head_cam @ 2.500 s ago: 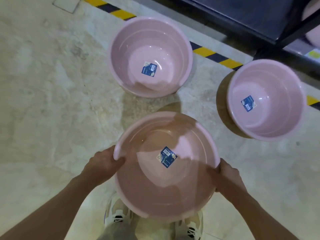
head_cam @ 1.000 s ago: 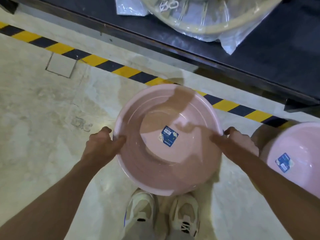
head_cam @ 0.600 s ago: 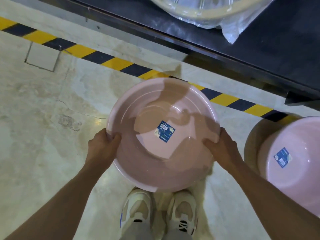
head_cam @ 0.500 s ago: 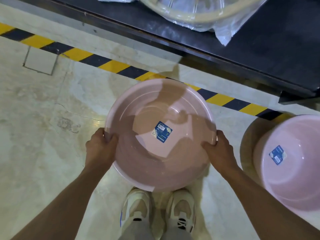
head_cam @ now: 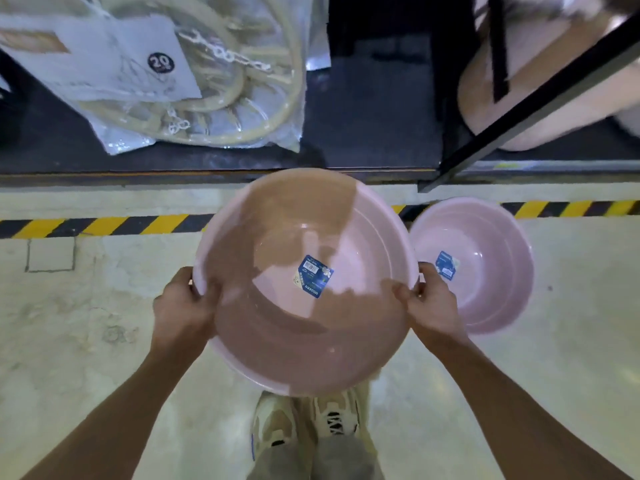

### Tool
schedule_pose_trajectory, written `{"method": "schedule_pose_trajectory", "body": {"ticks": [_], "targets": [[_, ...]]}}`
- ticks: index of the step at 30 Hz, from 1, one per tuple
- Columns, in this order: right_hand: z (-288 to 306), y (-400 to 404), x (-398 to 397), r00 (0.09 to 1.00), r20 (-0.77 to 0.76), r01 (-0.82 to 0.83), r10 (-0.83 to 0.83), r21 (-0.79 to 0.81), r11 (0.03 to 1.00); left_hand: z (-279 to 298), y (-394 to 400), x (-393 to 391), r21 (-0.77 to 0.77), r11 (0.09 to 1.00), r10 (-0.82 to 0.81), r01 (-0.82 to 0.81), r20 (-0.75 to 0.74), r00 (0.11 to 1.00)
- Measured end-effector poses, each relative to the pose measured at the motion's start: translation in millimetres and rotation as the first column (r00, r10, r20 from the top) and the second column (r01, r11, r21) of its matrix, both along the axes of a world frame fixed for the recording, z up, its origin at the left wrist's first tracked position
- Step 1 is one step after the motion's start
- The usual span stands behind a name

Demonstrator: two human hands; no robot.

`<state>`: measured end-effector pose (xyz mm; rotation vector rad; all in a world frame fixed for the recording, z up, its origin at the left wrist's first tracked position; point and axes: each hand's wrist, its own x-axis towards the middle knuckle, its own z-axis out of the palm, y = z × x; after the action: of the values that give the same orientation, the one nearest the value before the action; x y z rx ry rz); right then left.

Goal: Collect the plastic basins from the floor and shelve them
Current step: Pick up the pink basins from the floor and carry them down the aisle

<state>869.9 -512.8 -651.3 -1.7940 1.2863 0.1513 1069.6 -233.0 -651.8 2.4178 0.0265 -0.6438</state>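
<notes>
A pink plastic basin (head_cam: 277, 334) with a blue label inside is held level in front of me, above my shoes. My left hand (head_cam: 181, 308) grips its left rim and my right hand (head_cam: 433, 306) grips its right rim. A second rim edge shows under it at the lower left, so it looks like two nested basins. Another pink basin (head_cam: 491, 299) stands on the floor to the right. The dark low shelf (head_cam: 374, 133) lies straight ahead, its front edge just beyond the held basin.
A clear plastic bag of beige hangers (head_cam: 194, 84) lies on the shelf's left part. Pink basins (head_cam: 540, 84) sit on the shelf at the right behind a black diagonal frame bar (head_cam: 533, 98). Yellow-black tape (head_cam: 104, 225) runs along the floor before the shelf.
I have stepped closer to the shelf with the basin held in both hands. The shelf and the bag of hangers now fill the top of the view. The floor basin sits nearer on the right.
</notes>
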Motion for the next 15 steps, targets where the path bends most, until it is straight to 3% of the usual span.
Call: {"method": "schedule_pose_trajectory", "body": {"ticks": [8,15], "targets": [[99,-61,-118,0.954,0.026,0.300,-0.299,-0.026,0.954,79,-130,-35,0.033,0.917,-0.396,0.398,-0.043,0.917],[125,-117,-220,0.881,0.036,0.473,-0.472,-0.043,0.880,108,-236,-100,0.017,0.816,-0.574,0.578,-0.099,0.813]]}}
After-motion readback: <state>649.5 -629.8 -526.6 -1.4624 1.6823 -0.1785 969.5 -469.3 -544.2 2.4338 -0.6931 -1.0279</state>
